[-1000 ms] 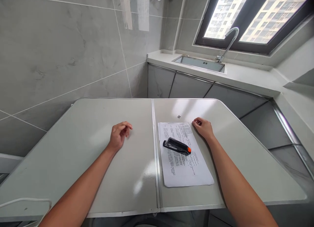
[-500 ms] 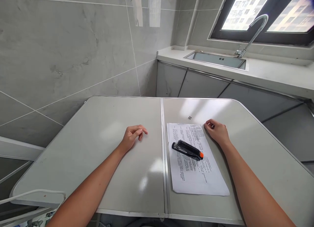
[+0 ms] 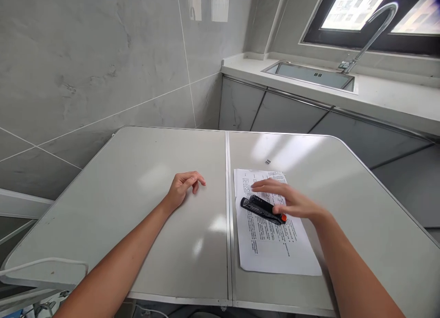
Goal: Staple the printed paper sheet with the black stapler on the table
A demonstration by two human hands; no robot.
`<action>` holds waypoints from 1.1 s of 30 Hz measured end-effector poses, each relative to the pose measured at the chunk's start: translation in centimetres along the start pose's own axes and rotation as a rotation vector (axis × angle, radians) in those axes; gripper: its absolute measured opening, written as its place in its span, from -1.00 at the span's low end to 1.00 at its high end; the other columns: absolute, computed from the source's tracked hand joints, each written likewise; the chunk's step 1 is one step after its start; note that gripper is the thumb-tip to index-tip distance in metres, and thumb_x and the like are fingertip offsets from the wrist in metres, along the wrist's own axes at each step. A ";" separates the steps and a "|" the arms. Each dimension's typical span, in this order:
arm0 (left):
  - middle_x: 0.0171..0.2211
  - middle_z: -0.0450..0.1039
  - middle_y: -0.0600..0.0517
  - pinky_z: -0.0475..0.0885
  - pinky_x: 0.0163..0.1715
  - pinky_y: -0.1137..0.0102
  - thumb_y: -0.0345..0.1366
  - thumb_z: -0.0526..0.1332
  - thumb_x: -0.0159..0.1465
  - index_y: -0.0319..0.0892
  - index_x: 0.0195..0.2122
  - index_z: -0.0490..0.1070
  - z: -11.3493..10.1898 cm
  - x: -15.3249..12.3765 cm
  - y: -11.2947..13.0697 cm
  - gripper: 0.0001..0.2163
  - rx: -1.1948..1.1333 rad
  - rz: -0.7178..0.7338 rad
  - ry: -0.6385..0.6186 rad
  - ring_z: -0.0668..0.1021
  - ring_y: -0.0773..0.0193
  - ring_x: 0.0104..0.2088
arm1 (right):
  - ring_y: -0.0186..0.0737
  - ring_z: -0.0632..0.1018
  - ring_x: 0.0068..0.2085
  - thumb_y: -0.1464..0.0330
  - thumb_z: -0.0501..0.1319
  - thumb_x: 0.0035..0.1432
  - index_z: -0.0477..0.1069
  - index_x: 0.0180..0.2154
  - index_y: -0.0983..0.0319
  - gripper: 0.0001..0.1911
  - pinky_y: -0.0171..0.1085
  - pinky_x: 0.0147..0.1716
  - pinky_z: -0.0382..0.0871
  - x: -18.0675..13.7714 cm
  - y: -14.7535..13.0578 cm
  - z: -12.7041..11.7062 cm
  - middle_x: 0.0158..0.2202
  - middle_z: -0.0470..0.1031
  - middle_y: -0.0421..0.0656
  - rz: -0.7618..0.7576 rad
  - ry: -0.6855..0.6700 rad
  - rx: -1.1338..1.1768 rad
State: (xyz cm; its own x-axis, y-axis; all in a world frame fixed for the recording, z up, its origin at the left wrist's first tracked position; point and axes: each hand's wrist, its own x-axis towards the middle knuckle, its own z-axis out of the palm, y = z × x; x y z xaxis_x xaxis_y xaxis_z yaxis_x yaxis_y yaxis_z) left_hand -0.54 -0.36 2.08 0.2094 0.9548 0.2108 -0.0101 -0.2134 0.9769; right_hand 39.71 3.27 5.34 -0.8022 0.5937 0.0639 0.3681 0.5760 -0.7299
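A black stapler (image 3: 258, 208) with an orange-red end lies slantwise on a stack of printed paper (image 3: 268, 254), right of the table's seam. Over the stapler's right part hovers my right hand (image 3: 287, 199), its fingers stretched and the thumb apart; whether the thumb touches the stapler I cannot tell. My left hand (image 3: 184, 187) rests on the table left of the seam, fingers loosely curled and apart, with nothing in it. Beyond the paper's far edge lie small staple strips (image 3: 268, 161).
The pale folding table (image 3: 165, 263) has a metal seam down its middle. Behind it stands a counter (image 3: 247, 66) with a sink (image 3: 316, 76) and a tall faucet (image 3: 373, 38). A grey tiled wall (image 3: 103, 57) rises at the left. A white rail (image 3: 44, 260) is at lower left.
My right hand has moved left from beside the paper's top right corner to above the stapler, and its fingers have spread. My left hand stays in place. The view has shifted slightly.
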 end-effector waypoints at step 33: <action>-0.44 0.49 -0.03 0.22 -0.61 0.44 -0.16 0.26 0.33 -0.25 -0.41 0.57 -0.5 1.4 -1.0 -0.72 -0.221 -0.161 0.269 0.33 0.41 -0.61 | -0.01 0.53 0.06 0.39 0.28 0.23 0.33 0.29 0.05 -0.40 -0.07 0.04 0.45 6.9 -9.1 10.0 0.07 0.54 -0.10 0.037 -0.148 0.174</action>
State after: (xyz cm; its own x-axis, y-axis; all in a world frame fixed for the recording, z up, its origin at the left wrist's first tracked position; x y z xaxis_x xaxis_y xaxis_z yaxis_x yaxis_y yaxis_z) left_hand -0.72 1.28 1.38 -0.0385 0.9989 0.0272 -0.2145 -0.0348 0.9761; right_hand 26.11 -3.51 5.62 -0.8546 0.5163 -0.0559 0.3222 0.4426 -0.8368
